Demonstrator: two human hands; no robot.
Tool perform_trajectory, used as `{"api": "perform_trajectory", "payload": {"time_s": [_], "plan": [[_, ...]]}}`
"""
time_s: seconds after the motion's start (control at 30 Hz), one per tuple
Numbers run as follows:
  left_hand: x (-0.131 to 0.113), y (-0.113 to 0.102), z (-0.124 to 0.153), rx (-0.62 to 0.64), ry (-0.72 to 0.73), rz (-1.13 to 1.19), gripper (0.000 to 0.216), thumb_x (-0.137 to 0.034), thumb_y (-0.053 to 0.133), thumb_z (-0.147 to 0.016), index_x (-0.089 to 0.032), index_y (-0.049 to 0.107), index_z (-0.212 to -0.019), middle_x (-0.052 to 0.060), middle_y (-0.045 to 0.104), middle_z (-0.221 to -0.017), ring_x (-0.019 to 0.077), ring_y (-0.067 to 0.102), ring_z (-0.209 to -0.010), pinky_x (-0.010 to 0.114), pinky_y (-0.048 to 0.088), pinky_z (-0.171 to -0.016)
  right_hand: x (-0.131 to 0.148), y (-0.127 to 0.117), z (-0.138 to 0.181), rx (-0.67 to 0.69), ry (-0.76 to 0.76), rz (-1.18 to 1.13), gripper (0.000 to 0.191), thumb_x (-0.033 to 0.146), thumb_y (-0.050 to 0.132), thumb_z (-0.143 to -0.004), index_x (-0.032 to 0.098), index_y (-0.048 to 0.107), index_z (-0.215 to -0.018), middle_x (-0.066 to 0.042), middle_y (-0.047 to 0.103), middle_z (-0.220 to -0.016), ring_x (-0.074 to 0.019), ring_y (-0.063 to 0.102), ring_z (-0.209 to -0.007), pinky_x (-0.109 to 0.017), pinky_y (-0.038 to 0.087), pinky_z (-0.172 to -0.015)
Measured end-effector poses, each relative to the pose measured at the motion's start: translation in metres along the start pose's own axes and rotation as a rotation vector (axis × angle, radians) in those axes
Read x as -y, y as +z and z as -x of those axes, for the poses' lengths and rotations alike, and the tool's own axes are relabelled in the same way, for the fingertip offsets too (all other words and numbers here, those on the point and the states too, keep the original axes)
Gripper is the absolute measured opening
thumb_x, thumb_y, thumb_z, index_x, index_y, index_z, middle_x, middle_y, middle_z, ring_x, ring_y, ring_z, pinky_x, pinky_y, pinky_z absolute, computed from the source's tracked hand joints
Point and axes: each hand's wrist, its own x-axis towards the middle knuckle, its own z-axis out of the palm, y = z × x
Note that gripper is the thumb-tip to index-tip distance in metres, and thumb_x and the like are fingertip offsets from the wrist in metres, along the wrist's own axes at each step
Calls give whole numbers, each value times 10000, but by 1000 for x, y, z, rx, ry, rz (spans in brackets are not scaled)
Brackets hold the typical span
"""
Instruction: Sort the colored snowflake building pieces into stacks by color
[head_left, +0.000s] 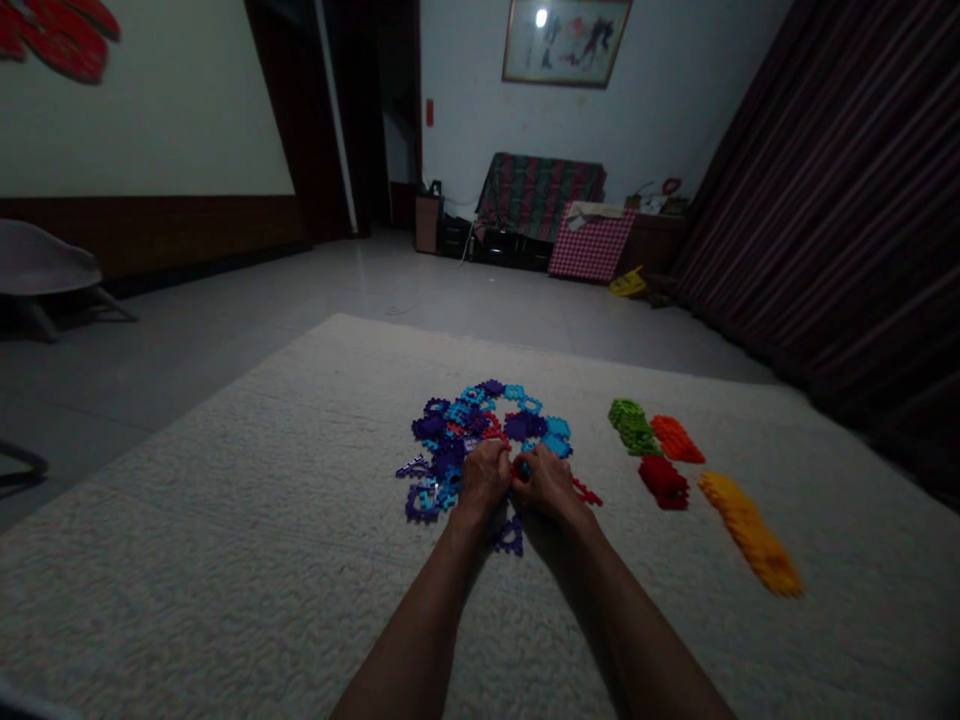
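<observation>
Both hands meet at the near side of a loose pile of purple and blue plastic interlocking tiles (448, 455) on the pale mat. My left hand (486, 478) is closed, its fingers bent inward; what they grip is hidden. Beside it, my right hand (549, 484) pinches a small red interlocking tile (517, 474), with something dark blue at the fingertips. Just beyond the hands lie more red tiles (495, 428). A purple tile (509, 538) rests below the wrists, and another red tile (587, 491) sticks out to the right of my right hand.
To the right are sorted stacks of tiles: green (634, 426), orange (677, 438), dark red (664, 481) and a long yellow row (750, 533). All lie on a textured mat (247, 520). A pale chair (45, 265) stands at left; a cloth-covered cabinet (540, 195) is at the back.
</observation>
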Motion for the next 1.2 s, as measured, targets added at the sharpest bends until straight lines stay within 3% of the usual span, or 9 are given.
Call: {"api": "perform_trajectory", "payload": {"time_s": [0.13, 0.27, 0.4, 0.57, 0.7, 0.87, 1.07, 1.2], "plan": [[4, -11, -9, -112, 15, -2, 302, -95, 476, -914, -184, 746, -1017, 76, 756, -1004, 190, 691, -966, 307, 531, -921, -16, 12, -6, -179, -62, -221, 218, 259, 680, -808, 215, 764, -1004, -102, 686, -1055, -266, 643, -1019, -381, 492, -884], [21, -24, -36, -193, -17, -123, 353, -82, 451, -900, -187, 725, -1096, 90, 734, -1093, 213, 660, -1072, 343, 499, -1018, -43, 16, -15, -278, -141, -503, 272, 276, 589, -832, 212, 735, -1053, -90, 740, -995, -245, 694, -921, -389, 548, -858], [37, -28, -61, -135, -110, -334, 398, -132, 522, -881, -154, 663, -1252, 140, 675, -1242, 268, 599, -1201, 393, 449, -1084, -60, 22, -20, -325, -144, -615, 311, 346, 582, -828, 200, 713, -1069, -98, 754, -1002, -244, 714, -875, -402, 571, -832], [42, -25, -69, -31, -151, -488, 428, -207, 558, -901, -158, 620, -1321, 159, 634, -1310, 300, 544, -1269, 440, 402, -1105, -59, 24, -22, -394, -185, -630, 299, 389, 628, -819, 202, 711, -1037, -81, 738, -937, -228, 699, -837, -379, 575, -809], [38, -25, -64, 11, -121, -485, 419, -138, 518, -897, -185, 638, -1295, 128, 668, -1184, 265, 593, -1168, 406, 426, -1059, -64, 20, -23, -551, -82, -624, 312, 400, 602, -826, 197, 704, -1040, -95, 728, -973, -226, 692, -850, -391, 576, -849], [31, -20, -52, -4, -64, -368, 473, -53, 503, -858, -211, 659, -1275, 104, 664, -1108, 225, 642, -1044, 346, 503, -961, -76, 20, -21, -585, 45, -629, 350, 390, 557, -808, 194, 702, -1059, -101, 715, -984, -234, 691, -870, -409, 574, -874], [26, -22, -47, -67, -43, -215, 480, -30, 499, -806, -175, 708, -1213, 101, 714, -1071, 215, 666, -1027, 344, 531, -974, -91, 21, -19, -672, 194, -634, 407, 349, 515, -751, 184, 707, -1069, -119, 709, -1055, -248, 676, -927, -416, 544, -910], [21, -27, -46, 79, -3, -180, 468, -35, 498, -789, -188, 757, -1148, 70, 760, -1081, 190, 691, -1008, 308, 536, -963, -111, 23, -20, -628, 327, -623, 449, 359, 510, -683, 178, 719, -1037, -116, 708, -1031, -259, 668, -923, -414, 531, -899]]}}
